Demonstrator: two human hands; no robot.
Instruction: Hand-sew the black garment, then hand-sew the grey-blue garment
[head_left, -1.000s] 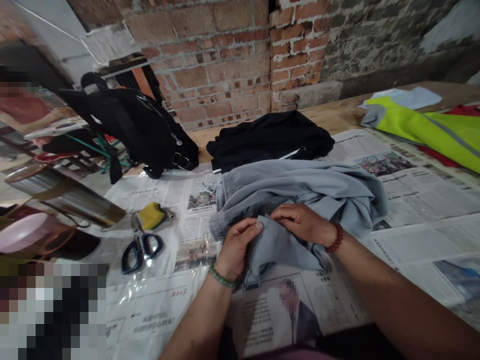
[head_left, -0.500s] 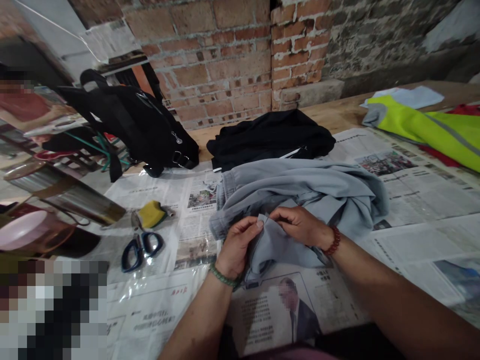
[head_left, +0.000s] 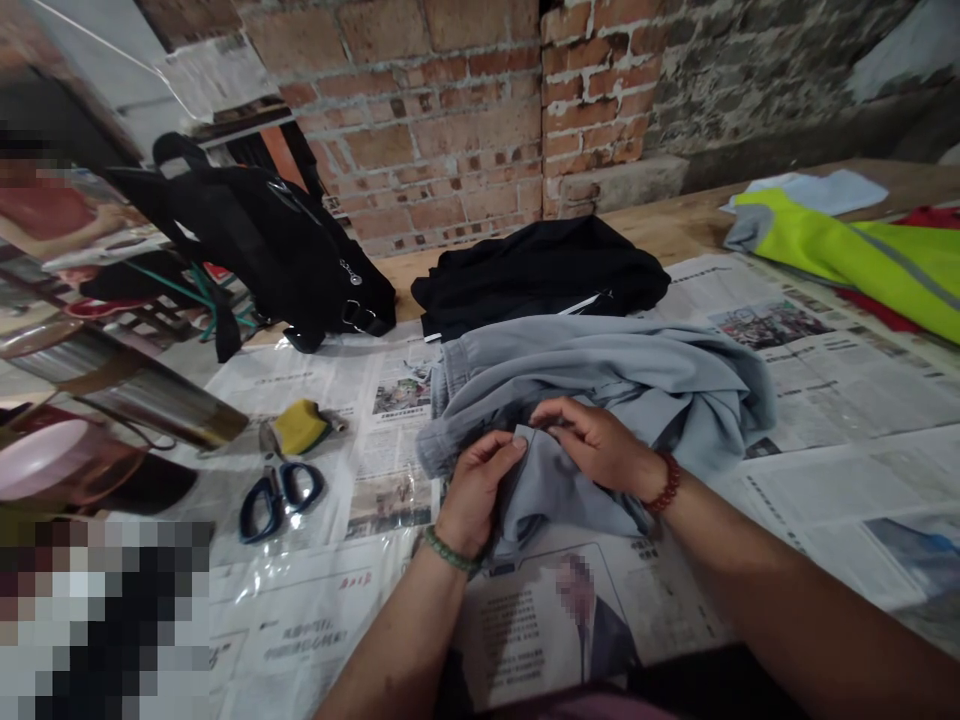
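Grey garment [head_left: 622, 365] is bunched up in the middle of the tabletop [head_left: 694, 222], lying on newspaper sheets [head_left: 292, 590], some of them with a shiny, plastic-looking glare. Its gathered, elastic-looking edge is over on the left side, and a loose flap of it comes toward the person, where both hands are busy.

Left hand [head_left: 471, 492], the one with the green bracelet [head_left: 451, 551], has its fingers [head_left: 501, 447] pinched on the flap's top edge, thumb facing up, so a small corner of cloth pokes up past the thumb. Right hand [head_left: 606, 447], with the reddish-brown bead bracelet [head_left: 664, 482], is just across from it over the same flap. Its fingers are bent with thumb and index close together, but I can't tell if they're grasping cloth, something tiny, or nothing.

Right behind the grey pile, and looking like it touches it, is a black garment [head_left: 540, 272] with a bit of white trim. Off to the left are blue-handled scissors [head_left: 279, 497] with the blades pointing at a yellow sponge [head_left: 300, 428], then a metal flask [head_left: 142, 380] and a container with a pink lid [head_left: 45, 455]. Black backpack [head_left: 277, 245] sits farther back on that side. Over on the far right there's a neon yellow garment [head_left: 855, 255] on top of some red cloth [head_left: 934, 217], and a pale cloth [head_left: 832, 190] just behind them.
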